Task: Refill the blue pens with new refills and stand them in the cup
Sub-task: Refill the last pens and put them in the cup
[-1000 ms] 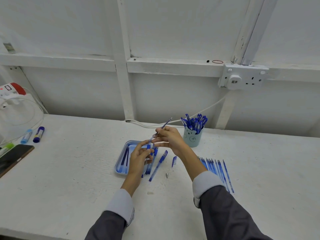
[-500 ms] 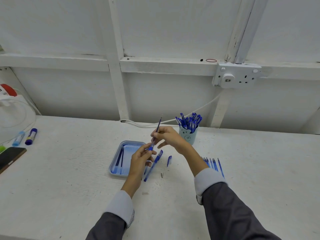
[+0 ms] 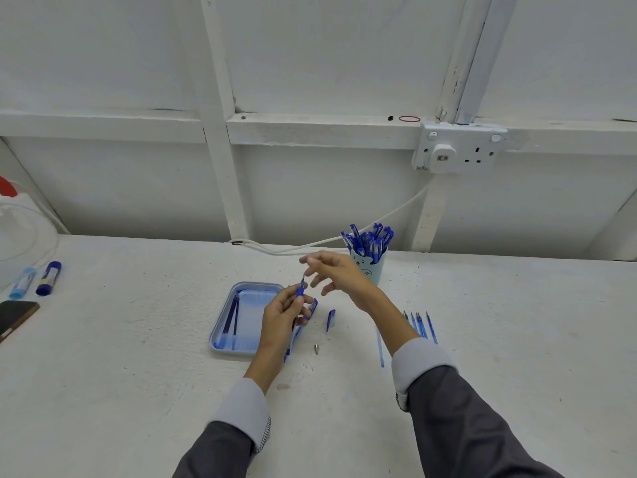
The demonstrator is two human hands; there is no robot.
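Far to the left of the tray (image 3: 216, 331), a dark phone (image 3: 17, 319) and two glue sticks (image 3: 36, 280) are seen on the white counter (image 3: 138, 339). Inside the tray, thin blue used refills (image 3: 231, 319) are laid along its left wall, their long axes running from its near edge to its far edge. Over the tray's right rim the left hand (image 3: 281, 315) is raised, and a blue pen (image 3: 300, 292) is pinched between its thumb and fingers (image 3: 305, 310); the pen's long axis is nearly upright, with the thin tip pointed up and slightly toward the wall. A second pen (image 3: 287, 355) is laid beside the tray's right rim, roughly parallel to it. A little further right of the tray, a blue cap (image 3: 331, 320) and a small metal tip (image 3: 316, 349) are found apart on the counter. Beyond the tray's far right corner the right hand (image 3: 339, 272) is held in the air, fingers spread and nothing gripped. Behind it, to the right of the tray, the cup (image 3: 374, 270) is packed with upright pens (image 3: 368, 239). Well right of the tray, new refills (image 3: 418, 324) are laid side by side, tips toward the wall.
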